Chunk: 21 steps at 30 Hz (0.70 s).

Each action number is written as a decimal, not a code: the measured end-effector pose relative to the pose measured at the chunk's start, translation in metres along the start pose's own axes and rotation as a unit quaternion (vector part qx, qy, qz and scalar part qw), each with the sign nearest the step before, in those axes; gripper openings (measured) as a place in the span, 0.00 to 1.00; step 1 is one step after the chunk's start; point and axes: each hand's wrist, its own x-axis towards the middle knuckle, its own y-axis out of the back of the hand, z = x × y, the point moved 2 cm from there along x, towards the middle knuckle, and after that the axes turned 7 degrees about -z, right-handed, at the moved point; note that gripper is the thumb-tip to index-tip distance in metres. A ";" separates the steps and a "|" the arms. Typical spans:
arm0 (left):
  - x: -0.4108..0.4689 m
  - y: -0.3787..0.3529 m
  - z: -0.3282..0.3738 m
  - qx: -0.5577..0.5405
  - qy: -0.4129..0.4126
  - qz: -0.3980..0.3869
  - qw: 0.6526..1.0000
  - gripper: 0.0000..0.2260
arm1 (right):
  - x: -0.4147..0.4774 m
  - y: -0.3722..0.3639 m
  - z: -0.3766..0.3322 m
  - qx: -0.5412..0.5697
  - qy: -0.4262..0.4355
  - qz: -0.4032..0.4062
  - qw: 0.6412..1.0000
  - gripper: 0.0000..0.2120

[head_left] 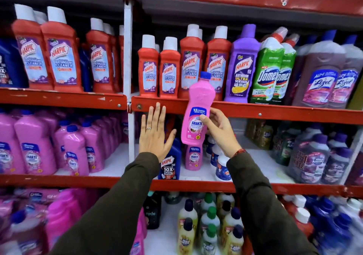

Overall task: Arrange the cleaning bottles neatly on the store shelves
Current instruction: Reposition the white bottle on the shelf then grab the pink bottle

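Note:
My right hand (220,131) grips a pink Shakti bottle (198,105) with a blue cap, held upright in the air in front of the middle shelf's red edge (275,113). To its left, my left hand (155,134) is open and flat, fingers spread, holding nothing, in front of the middle shelf bay. Behind and below stand a blue Harpic bottle (170,164) and a second small pink Shakti bottle (193,157). More pink Shakti bottles (35,142) fill the middle shelf's left bay.
Red Harpic bathroom cleaner bottles (169,70) line the upper shelf, with a purple Harpic (242,66), green Domex (269,72) and Lizol bottles (322,74) to the right. A white upright post (128,58) divides the bays. Small yellow and white bottles (208,225) crowd the bottom shelf.

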 end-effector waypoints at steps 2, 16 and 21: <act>-0.013 -0.007 -0.003 -0.002 0.011 -0.012 1.000 0.35 | -0.012 0.000 0.019 -0.003 -0.018 -0.009 1.000 0.16; -0.133 -0.102 -0.044 -0.017 0.105 -0.232 0.967 0.46 | -0.058 0.005 0.123 -0.034 -0.090 -0.002 0.995 0.16; -0.144 -0.120 -0.046 0.014 0.083 -0.301 0.950 0.41 | -0.059 0.003 0.145 -0.032 -0.111 0.011 0.993 0.19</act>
